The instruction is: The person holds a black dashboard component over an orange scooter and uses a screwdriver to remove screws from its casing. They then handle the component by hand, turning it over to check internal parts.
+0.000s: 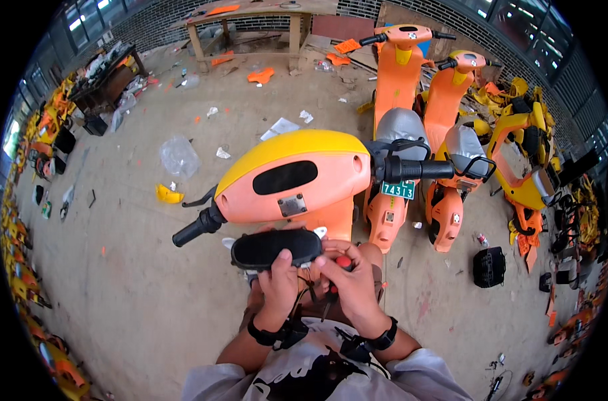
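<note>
My left hand grips a black oval module with pale side tabs, low in the centre of the view, thumb on its lower face. Short cables hang beneath it. My right hand is closed at the module's right end, around a red-handled tool, probably a screwdriver; its fingertips are near the cables and a white tab. Just beyond both hands is an orange scooter's handlebar housing with a yellow top, a dark oval window, a small metal plate and black grips at either side.
Two orange scooters stand right of centre behind, beside a yellow scooter body. A wooden table is at the back, a cluttered bench at left. A black basket, plastic bag, yellow piece and heaped scooter parts lie around.
</note>
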A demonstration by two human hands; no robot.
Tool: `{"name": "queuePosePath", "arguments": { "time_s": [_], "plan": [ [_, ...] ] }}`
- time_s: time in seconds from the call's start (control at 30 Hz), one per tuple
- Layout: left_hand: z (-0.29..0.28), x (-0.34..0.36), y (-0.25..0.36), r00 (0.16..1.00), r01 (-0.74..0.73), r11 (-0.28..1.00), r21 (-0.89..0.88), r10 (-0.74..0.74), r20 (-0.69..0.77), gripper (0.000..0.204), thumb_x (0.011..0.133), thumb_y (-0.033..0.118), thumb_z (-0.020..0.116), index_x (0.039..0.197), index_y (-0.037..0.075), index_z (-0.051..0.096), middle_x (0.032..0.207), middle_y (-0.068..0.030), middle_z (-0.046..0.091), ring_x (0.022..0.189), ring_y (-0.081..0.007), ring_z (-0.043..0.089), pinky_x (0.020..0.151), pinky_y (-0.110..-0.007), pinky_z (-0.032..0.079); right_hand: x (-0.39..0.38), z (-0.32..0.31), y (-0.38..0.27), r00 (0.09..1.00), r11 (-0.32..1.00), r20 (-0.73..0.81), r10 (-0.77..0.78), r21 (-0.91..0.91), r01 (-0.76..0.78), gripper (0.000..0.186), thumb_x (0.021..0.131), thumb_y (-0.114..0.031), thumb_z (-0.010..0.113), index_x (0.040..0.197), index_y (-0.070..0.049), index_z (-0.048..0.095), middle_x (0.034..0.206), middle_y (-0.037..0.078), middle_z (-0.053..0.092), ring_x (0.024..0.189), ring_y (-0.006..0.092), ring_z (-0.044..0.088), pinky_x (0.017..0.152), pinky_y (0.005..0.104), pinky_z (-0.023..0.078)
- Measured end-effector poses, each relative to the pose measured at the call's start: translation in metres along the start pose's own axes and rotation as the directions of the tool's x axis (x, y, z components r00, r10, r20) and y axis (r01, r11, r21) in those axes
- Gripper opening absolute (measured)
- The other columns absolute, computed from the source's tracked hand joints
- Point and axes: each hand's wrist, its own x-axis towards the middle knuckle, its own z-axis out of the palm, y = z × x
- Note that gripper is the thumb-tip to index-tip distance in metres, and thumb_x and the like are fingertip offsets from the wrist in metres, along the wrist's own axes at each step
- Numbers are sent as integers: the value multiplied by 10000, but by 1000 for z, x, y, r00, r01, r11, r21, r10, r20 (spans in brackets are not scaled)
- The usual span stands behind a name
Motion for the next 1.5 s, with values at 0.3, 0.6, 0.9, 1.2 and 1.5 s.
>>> {"name": "queuePosePath", "arguments": {
  "time_s": [0.3, 0.6, 0.9, 1.2, 1.5],
  "plan": [
    [0, 4, 13, 990, 140, 988, -71, -142, -16, 548, 938, 161, 452, 1443, 102, 249, 1285, -227, 532, 915, -400, 669, 657, -514, 632, 7, -51, -43, 924, 923, 83, -372, 139, 359, 473, 825, -17, 535, 1293, -15, 472, 1082, 142, 604, 860, 180, 585, 772, 321, 507],
    [-15, 0, 11, 991, 132, 991, -20, -132, 0, 578, 920, 169, 515, 1425, 108, 241, 1256, -231, 528, 836, -414, 674, 639, -486, 627, -20, -30, -85, 633, 629, 49, -773, -77, 774, 547, 929, -119, 540, 1411, 2, 312, 1224, 206, 533, 1099, 316, 589, 961, 463, 479],
    [-24, -12, 15, 990, 125, 990, 63, -129, 62, 655, 909, 192, 588, 1434, 118, 204, 1280, -249, 501, 810, -382, 677, 661, -481, 623, -19, -20, -76, 494, 487, 1, -869, -173, 856, 601, 968, -286, 576, 1417, -7, 290, 1250, 217, 525, 1063, 337, 610, 923, 456, 503],
    [-25, -16, 26, 950, 227, 974, 11, -223, 219, 650, 930, 168, 607, 1397, 81, 163, 1266, -260, 513, 866, -359, 681, 730, -454, 602, -14, -15, -70, 504, 502, -33, -863, -160, 850, 606, 983, -328, 549, 1423, -4, 285, 1243, 208, 544, 1053, 332, 624, 901, 428, 519],
    [-28, -22, 22, 922, 263, 965, -12, -247, 299, 578, 937, 56, 553, 1367, 113, 173, 1297, -311, 486, 874, -367, 685, 624, -365, 612, -11, -20, -59, 487, 498, -107, -867, -142, 855, 586, 995, -309, 525, 1420, 13, 282, 1255, 212, 537, 1062, 327, 615, 907, 406, 512]
  ]
}}
